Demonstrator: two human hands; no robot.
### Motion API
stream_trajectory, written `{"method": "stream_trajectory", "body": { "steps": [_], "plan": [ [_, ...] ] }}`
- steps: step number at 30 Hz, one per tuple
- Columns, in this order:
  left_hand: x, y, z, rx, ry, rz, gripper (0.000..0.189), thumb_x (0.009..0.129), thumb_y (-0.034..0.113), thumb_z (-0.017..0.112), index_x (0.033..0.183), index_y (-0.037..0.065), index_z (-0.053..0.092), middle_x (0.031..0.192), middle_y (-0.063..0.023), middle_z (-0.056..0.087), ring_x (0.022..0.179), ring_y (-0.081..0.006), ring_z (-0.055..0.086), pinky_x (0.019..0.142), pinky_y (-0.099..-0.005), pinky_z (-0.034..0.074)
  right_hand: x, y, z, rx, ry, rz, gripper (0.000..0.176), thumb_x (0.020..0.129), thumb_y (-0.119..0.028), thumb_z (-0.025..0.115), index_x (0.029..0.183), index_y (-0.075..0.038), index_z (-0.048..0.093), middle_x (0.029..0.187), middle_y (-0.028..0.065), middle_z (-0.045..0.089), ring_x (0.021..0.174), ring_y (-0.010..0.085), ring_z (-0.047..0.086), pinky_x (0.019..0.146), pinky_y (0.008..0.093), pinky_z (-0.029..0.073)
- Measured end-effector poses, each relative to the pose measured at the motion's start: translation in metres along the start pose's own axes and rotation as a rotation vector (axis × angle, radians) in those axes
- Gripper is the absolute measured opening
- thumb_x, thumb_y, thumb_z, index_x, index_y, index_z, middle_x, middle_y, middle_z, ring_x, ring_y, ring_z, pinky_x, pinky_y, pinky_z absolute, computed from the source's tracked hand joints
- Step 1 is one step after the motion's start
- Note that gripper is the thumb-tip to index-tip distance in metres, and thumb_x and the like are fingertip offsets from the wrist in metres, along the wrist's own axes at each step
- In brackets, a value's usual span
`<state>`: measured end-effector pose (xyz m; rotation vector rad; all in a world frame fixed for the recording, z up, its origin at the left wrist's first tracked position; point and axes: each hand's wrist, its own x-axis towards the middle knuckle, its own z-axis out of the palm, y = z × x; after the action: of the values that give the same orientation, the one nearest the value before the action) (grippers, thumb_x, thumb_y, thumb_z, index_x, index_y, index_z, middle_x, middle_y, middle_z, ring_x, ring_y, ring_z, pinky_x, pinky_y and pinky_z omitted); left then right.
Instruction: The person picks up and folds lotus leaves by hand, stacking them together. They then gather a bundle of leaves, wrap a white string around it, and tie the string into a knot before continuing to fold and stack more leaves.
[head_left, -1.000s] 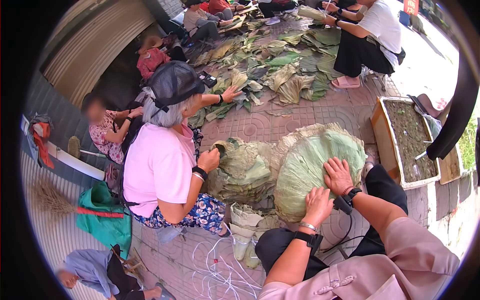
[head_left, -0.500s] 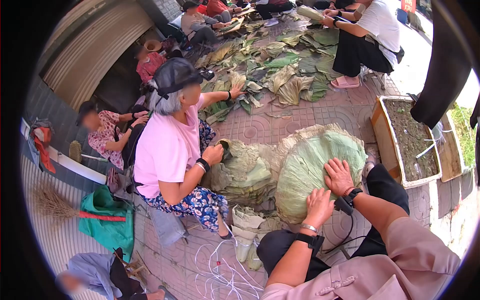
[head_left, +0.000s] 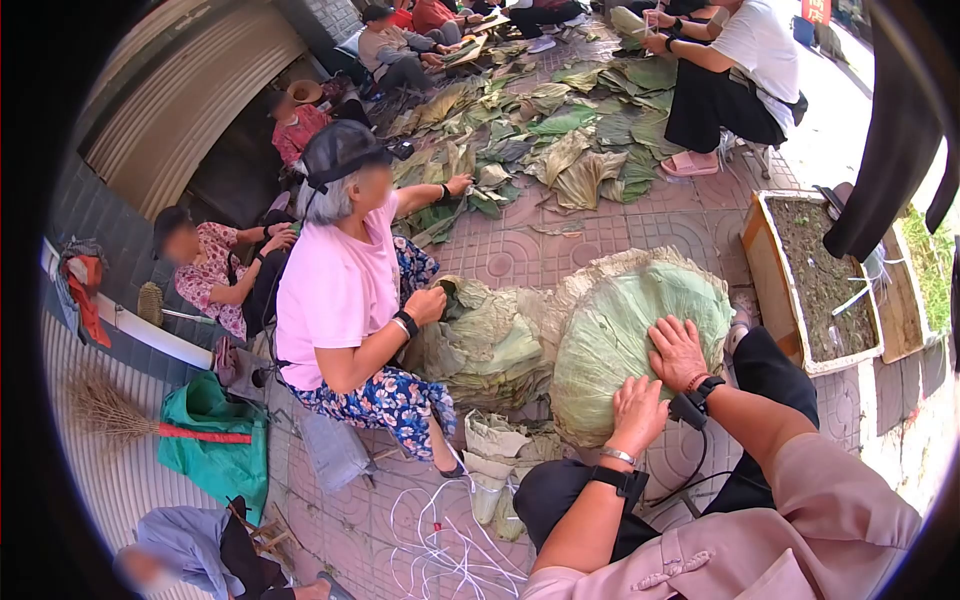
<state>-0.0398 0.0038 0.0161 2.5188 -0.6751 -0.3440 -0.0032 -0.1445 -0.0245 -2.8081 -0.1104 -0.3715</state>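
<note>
A broad pale green dried leaf (head_left: 610, 340) tops a round stack in front of me, with browner leaf edges showing behind it. My right hand (head_left: 680, 352) lies flat on this leaf, fingers spread. Just below it, my left hand (head_left: 638, 412) rests on the leaf's lower right part with its fingers stretched out. Neither hand grips anything. A second thick pile of folded dried leaves (head_left: 475, 345) stands directly left of the stack. Rolled leaf bundles (head_left: 492, 470) lie on the paving below that pile.
A person in a pink shirt (head_left: 335, 280) sits at the left pile. Loose leaves (head_left: 570, 150) cover the paving beyond. White string (head_left: 440, 550) lies tangled at lower left. A soil-filled planter box (head_left: 815, 280) stands at right; a green bag (head_left: 215, 450) and broom (head_left: 105, 405) at left.
The person in pink has leaned upright a little and drawn the reaching hand slightly back among the loose leaves. My own hands and the large leaf have stayed in place.
</note>
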Motion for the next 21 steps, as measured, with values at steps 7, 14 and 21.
{"method": "stream_trajectory", "body": {
  "steps": [7,14,21],
  "plan": [
    [-0.0013,-0.0014,-0.0001,0.013,-0.036,0.004,0.044,0.081,0.027,0.058,0.12,0.007,0.052,0.129,-0.0153,0.045,0.124,-0.0353,0.034,0.101,-0.0478,0.026,-0.002,0.0001,0.0023,-0.007,-0.005,0.003,0.045,0.079,-0.025,0.054,0.12,-0.007,0.05,0.128,0.0129,0.046,0.126,0.0303,0.035,0.106,0.0503,0.019],
    [-0.003,-0.0032,0.0027,0.015,-0.028,0.0,0.044,0.081,0.027,0.058,0.12,0.007,0.052,0.129,-0.0152,0.045,0.125,-0.0355,0.033,0.101,-0.048,0.026,-0.003,-0.0005,0.0051,-0.005,-0.007,0.004,0.045,0.079,-0.025,0.054,0.12,-0.007,0.049,0.128,0.0126,0.046,0.126,0.0301,0.035,0.106,0.0501,0.019],
    [-0.0059,-0.0044,0.0048,0.008,0.01,0.008,0.044,0.079,0.025,0.061,0.118,0.006,0.054,0.127,-0.015,0.047,0.123,-0.0335,0.035,0.101,-0.0475,0.026,-0.0048,-0.0024,0.006,-0.006,-0.009,0.004,0.045,0.079,-0.024,0.054,0.12,-0.007,0.049,0.128,0.0127,0.046,0.126,0.0302,0.034,0.106,0.0503,0.019]
  ]
}}
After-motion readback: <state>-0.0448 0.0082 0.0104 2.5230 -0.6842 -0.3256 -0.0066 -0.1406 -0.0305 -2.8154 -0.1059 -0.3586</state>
